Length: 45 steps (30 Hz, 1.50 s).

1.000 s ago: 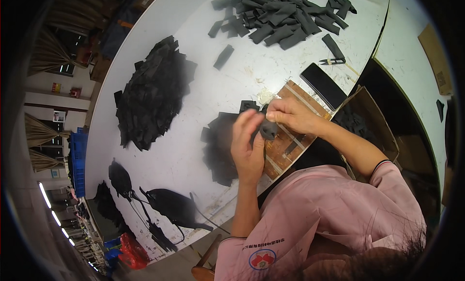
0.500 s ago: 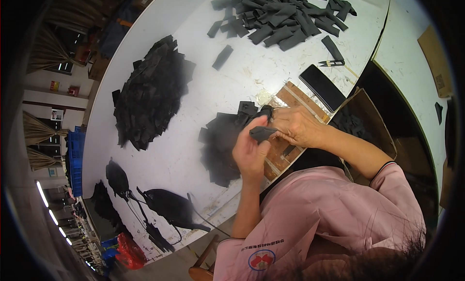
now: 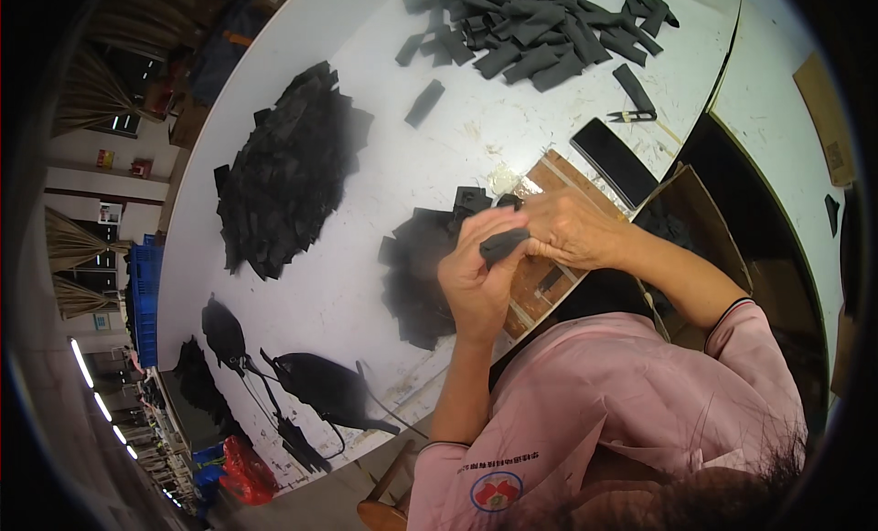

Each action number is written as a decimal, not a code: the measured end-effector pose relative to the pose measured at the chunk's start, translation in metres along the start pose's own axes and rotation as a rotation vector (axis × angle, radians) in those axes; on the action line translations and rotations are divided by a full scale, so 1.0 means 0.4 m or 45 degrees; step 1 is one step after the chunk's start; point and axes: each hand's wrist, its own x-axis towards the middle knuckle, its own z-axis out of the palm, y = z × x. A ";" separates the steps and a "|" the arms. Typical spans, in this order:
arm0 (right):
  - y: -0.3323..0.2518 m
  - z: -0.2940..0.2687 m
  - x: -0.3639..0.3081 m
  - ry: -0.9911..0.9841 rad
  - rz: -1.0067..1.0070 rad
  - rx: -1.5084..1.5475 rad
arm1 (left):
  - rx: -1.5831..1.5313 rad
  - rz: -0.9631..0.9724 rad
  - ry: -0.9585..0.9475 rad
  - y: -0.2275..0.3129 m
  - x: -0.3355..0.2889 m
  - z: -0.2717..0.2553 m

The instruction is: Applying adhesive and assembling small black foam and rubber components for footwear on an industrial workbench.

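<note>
My left hand point(image 3: 477, 279) and my right hand point(image 3: 569, 227) meet over a wooden board point(image 3: 551, 172) at the table's near edge. Between them is a small folded dark grey fabric piece point(image 3: 504, 246). The fingers of my right hand pinch its right end. My left thumb and fingers close around its other side, with the fingertips partly blurred. Close by on the left lies a heap of dark fabric pieces point(image 3: 416, 289), some of it behind my left hand. Dark fabric also shows just beyond my fingers, its shape mostly hidden.
Rolled dark fabric pieces point(image 3: 535, 32) are heaped at the far side, flat ones point(image 3: 283, 170) at the left. Right of the board are a black phone point(image 3: 615, 163), thread snips point(image 3: 633, 117) and a cardboard box point(image 3: 709, 211). Black strapped pouches point(image 3: 320, 389) lie near left.
My left fingers have come in toward my right hand and over the fabric piece. The piece has shifted slightly right and tilted. My right hand has barely moved.
</note>
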 end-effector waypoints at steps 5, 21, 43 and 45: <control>0.031 0.057 -0.040 0.036 0.030 0.009 | 0.206 -0.244 -0.181 -0.044 -0.034 0.001; 0.032 0.050 -0.049 -0.099 0.260 0.131 | -0.078 -0.290 -0.044 -0.063 -0.060 0.006; 0.050 0.048 -0.048 -0.056 0.042 0.079 | -0.280 -0.192 -0.015 -0.020 -0.044 0.024; 0.044 0.032 -0.049 -0.074 0.083 0.065 | -0.337 -0.176 -0.016 -0.029 -0.050 0.024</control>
